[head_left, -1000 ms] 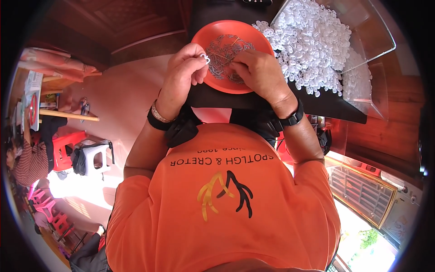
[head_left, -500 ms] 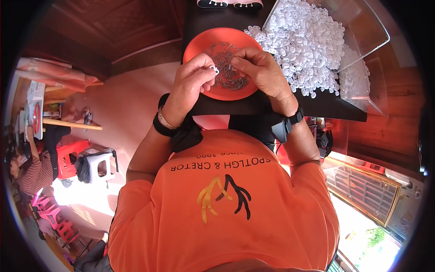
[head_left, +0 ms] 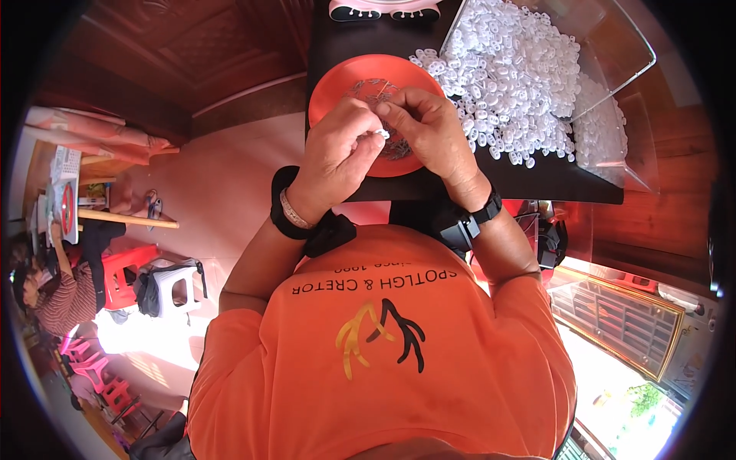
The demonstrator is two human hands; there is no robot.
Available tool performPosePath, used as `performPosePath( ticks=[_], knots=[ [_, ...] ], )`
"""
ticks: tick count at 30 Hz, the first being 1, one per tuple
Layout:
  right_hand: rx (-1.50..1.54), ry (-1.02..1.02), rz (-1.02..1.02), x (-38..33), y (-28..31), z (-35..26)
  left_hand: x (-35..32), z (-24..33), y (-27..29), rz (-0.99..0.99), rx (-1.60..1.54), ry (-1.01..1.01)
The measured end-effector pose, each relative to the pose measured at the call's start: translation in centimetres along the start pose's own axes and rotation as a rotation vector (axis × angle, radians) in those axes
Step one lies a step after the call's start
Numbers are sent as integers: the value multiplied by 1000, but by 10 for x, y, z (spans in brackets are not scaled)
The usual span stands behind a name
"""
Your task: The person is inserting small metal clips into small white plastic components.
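Observation:
Over an orange-red plate (head_left: pixel 330 83), my left hand (head_left: pixel 337 149) pinches a small white plastic piece (head_left: pixel 382 133) between thumb and fingertips. My right hand (head_left: pixel 435 138) meets it there, thumb and forefinger closed right at the piece. Whatever sits between those right fingertips is too small to make out. Many thin grey metal pins (head_left: pixel 397 149) lie in the plate, partly hidden under both hands. Right of the plate spreads a large heap of white pieces with holes (head_left: pixel 514 77), of the same look as the held one.
A clear plastic box (head_left: pixel 640 73) lies around the heap on the dark table (head_left: pixel 529 182). Pink-and-black shoes (head_left: pixel 383 11) stand at the table's far side. To the left, a person in a striped top (head_left: pixel 77 299) sits near red and white stools (head_left: pixel 178 287).
My hands have come together over the plate. The left moved right with the white piece, and the right fingertips moved slightly left to meet it.

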State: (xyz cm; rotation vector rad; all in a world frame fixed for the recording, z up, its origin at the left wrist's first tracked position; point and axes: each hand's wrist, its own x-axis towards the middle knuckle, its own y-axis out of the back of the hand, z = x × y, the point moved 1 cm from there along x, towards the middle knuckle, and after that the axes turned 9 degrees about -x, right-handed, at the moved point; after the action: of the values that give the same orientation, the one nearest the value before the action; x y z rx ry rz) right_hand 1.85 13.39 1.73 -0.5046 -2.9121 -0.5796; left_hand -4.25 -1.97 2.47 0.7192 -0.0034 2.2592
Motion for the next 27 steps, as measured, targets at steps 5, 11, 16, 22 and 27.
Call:
performPosePath(
  ticks=[5,11,16,22,27],
  knots=[
    [-143,31,-89,-3,1,-2,-2,-10,1,-46,-98,97],
    [-52,-13,-108,-4,7,-4,2,-10,6,91,-631,462],
    [128,-52,-155,-4,14,-4,8,-8,10,5,-516,515],
    [342,-152,-146,-5,15,-7,10,-22,4,11,-95,136],
    [275,-78,-112,-5,15,-3,8,-20,5,70,-248,274]
  ],
)
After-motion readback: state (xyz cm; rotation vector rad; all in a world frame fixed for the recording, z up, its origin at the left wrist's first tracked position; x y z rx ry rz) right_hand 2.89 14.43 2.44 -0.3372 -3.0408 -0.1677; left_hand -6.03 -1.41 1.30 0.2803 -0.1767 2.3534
